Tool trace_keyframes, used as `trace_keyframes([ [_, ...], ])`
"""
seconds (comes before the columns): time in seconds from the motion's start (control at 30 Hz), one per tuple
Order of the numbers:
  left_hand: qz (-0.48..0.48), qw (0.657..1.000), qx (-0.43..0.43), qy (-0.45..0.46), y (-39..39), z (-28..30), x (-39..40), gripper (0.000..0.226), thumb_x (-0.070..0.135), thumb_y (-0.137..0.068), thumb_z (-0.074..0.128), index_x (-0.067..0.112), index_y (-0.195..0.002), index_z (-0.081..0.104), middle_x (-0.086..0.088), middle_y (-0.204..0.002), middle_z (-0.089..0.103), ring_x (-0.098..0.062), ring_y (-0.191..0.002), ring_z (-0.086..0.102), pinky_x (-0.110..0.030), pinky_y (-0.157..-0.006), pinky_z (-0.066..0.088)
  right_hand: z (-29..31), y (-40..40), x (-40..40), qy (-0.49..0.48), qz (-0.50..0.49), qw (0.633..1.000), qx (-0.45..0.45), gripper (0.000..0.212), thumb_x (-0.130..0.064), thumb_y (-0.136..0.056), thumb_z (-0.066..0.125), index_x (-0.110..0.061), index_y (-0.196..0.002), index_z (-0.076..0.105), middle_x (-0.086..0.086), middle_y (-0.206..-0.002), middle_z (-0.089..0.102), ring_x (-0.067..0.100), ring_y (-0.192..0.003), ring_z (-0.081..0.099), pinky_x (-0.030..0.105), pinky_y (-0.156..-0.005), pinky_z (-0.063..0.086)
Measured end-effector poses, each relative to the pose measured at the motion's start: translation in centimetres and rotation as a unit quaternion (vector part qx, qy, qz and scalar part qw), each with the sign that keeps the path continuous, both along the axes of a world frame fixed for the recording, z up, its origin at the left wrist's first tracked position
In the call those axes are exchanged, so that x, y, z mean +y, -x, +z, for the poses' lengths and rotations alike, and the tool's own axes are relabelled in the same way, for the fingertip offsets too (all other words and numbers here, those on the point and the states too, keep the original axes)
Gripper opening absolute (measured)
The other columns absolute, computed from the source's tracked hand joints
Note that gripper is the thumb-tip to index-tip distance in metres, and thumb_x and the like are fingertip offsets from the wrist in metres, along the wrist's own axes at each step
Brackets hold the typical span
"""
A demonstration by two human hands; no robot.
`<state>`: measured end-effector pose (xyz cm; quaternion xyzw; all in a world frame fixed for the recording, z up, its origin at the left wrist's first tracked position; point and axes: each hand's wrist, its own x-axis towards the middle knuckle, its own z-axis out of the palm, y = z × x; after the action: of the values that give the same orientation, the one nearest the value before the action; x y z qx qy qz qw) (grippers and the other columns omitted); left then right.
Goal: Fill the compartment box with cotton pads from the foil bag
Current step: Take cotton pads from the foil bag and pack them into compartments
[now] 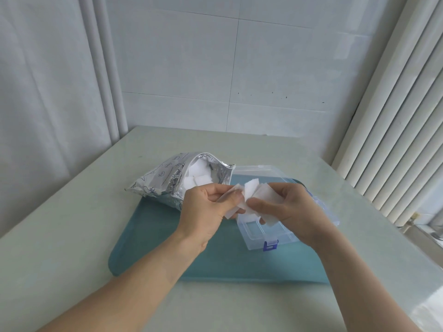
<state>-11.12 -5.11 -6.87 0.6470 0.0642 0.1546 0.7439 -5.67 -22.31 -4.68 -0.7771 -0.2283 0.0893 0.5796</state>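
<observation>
A silver foil bag (165, 182) lies open on its side at the teal mat's far left, with white cotton pads (197, 177) showing in its mouth. A clear plastic compartment box (260, 233) with a blue latch (271, 245) sits on the mat, its lid (261, 174) open behind it. Above the box both hands hold a loose bunch of white cotton pads (251, 192). My left hand (206, 212) pinches pads at the bunch's left side. My right hand (287, 209) grips the pads on the right. The hands hide most of the box's compartments.
A teal mat (167, 236) covers the middle of a pale green table (72, 236). White tiled wall stands behind, a curtain hangs at left, and a white ribbed radiator (395, 140) runs along the right edge.
</observation>
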Motion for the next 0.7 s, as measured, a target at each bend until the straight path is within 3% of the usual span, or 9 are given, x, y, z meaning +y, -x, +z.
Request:
trace_keyframes([
  [0.13, -0.042, 0.999, 0.018, 0.025, -0.2, -0.2, -0.1, 0.016, 0.01, -0.092, 0.067, 0.002, -0.106, 0.071, -0.015, -0.087, 0.077, -0.032, -0.083, 0.075, -0.034, -0.078, 0.062, -0.2, -0.1, 0.0, -0.027, -0.057, 0.997, 0.041, 0.011, -0.014, -0.086, 0.076, -0.005, -0.092, 0.076, 0.005, -0.074, 0.071, 0.013, -0.062, 0.061, 0.022, -0.057, 0.052],
  [0.2, -0.039, 0.998, 0.026, 0.042, -0.4, -0.3, -0.1, 0.012, 0.004, -0.096, 0.062, 0.004, -0.104, 0.07, -0.016, -0.088, 0.077, -0.029, -0.086, 0.075, -0.034, -0.077, 0.062, 0.0, -0.2, -0.1, -0.05, -0.071, 0.995, 0.048, 0.009, -0.014, -0.087, 0.075, -0.007, -0.093, 0.076, 0.0, -0.071, 0.069, 0.011, -0.061, 0.061, 0.022, -0.054, 0.051],
  [0.33, 0.001, 0.999, 0.019, 0.047, -0.7, -0.6, -0.2, 0.018, 0.008, -0.1, 0.057, 0.009, -0.099, 0.074, -0.007, -0.092, 0.078, -0.018, -0.092, 0.074, -0.037, -0.09, 0.057, 0.3, 0.4, 0.3, -0.14, -0.094, 0.981, 0.092, 0.021, -0.018, -0.086, 0.076, -0.002, -0.099, 0.073, 0.005, -0.076, 0.072, 0.016, -0.066, 0.07, 0.022, -0.051, 0.05],
  [0.43, 0.026, 0.999, 0.01, 0.038, -0.7, -0.6, -0.2, 0.02, 0.018, -0.099, 0.06, 0.02, -0.092, 0.078, 0.007, -0.09, 0.076, -0.004, -0.079, 0.063, -0.026, -0.079, 0.051, 0.0, 1.4, 1.8, -0.132, -0.07, 0.984, 0.095, 0.027, -0.024, -0.086, 0.075, -0.001, -0.1, 0.073, 0.008, -0.081, 0.074, 0.021, -0.072, 0.074, 0.024, -0.051, 0.052],
  [0.53, 0.008, 0.998, -0.012, 0.056, -0.8, -0.4, 0.0, 0.023, 0.022, -0.1, 0.059, 0.013, -0.091, 0.078, -0.002, -0.087, 0.069, -0.016, -0.076, 0.05, -0.026, -0.073, 0.041, -0.4, 1.8, 3.4, -0.164, -0.099, 0.978, 0.087, 0.024, -0.025, -0.088, 0.075, -0.003, -0.098, 0.073, 0.011, -0.082, 0.075, 0.025, -0.075, 0.075, 0.026, -0.052, 0.054],
  [0.63, -0.039, 0.995, -0.047, 0.084, -0.7, -0.1, -0.2, 0.029, 0.016, -0.101, 0.054, 0.014, -0.087, 0.078, -0.006, -0.092, 0.075, -0.016, -0.082, 0.066, -0.022, -0.076, 0.05, -0.7, 1.8, 3.9, -0.187, -0.134, 0.97, 0.076, 0.025, -0.026, -0.088, 0.076, -0.002, -0.092, 0.075, 0.012, -0.076, 0.072, 0.019, -0.069, 0.069, 0.025, -0.052, 0.054],
  [0.7, -0.069, 0.991, -0.06, 0.099, -0.5, 0.1, -0.4, 0.028, 0.012, -0.102, 0.052, 0.007, -0.089, 0.076, -0.01, -0.096, 0.075, -0.018, -0.091, 0.07, -0.025, -0.081, 0.055, -0.7, 1.7, 3.6, -0.154, -0.155, 0.975, 0.045, 0.027, -0.03, -0.085, 0.078, -0.003, -0.085, 0.077, 0.018, -0.073, 0.07, 0.018, -0.064, 0.065, 0.024, -0.051, 0.052],
])
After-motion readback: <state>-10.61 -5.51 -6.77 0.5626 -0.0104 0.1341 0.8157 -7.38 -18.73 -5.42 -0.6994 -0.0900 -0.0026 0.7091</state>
